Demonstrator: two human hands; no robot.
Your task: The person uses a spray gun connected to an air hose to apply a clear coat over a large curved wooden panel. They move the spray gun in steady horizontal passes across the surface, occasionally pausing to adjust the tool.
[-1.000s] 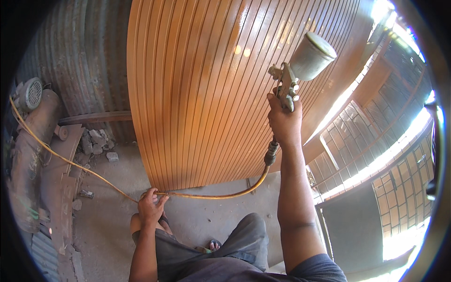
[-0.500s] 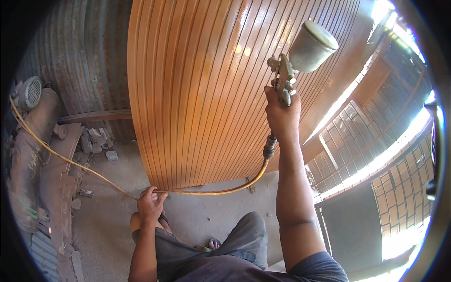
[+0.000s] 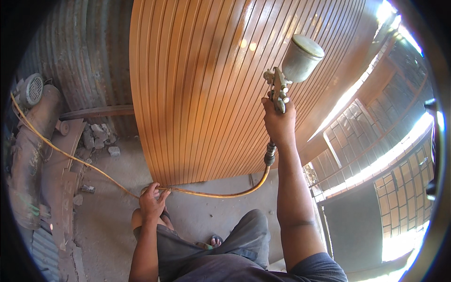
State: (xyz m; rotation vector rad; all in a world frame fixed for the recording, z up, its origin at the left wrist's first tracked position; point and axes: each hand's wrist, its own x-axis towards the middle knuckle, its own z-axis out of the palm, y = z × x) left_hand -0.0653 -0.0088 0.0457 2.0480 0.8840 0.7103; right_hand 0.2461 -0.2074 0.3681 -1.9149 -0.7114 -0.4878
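My right hand (image 3: 280, 121) is closed round the handle of a metal spray gun (image 3: 277, 89), raised in front of a grooved, orange-brown wooden panel (image 3: 197, 94). On top of the gun sits a round silver paint cup (image 3: 302, 58), tilted a little to the right. A yellow air hose (image 3: 225, 193) runs from the coupling (image 3: 269, 154) under the gun, sags, and passes through my left hand (image 3: 151, 204). The left fingers pinch the hose near the panel's lower left corner. Whether spray leaves the nozzle cannot be made out.
At the left stands a rusty compressor tank (image 3: 33, 155) with a motor (image 3: 31, 89) on top; the hose leads toward it. Broken concrete lumps (image 3: 97, 135) lie by the corrugated metal wall (image 3: 89, 56). A brick wall (image 3: 399, 192) and a dark grey board (image 3: 353, 223) are at the right.
My right hand has brought the spray gun down and slightly left across the panel. The hose loop hangs a little lower. My left hand keeps its pinch on the hose.
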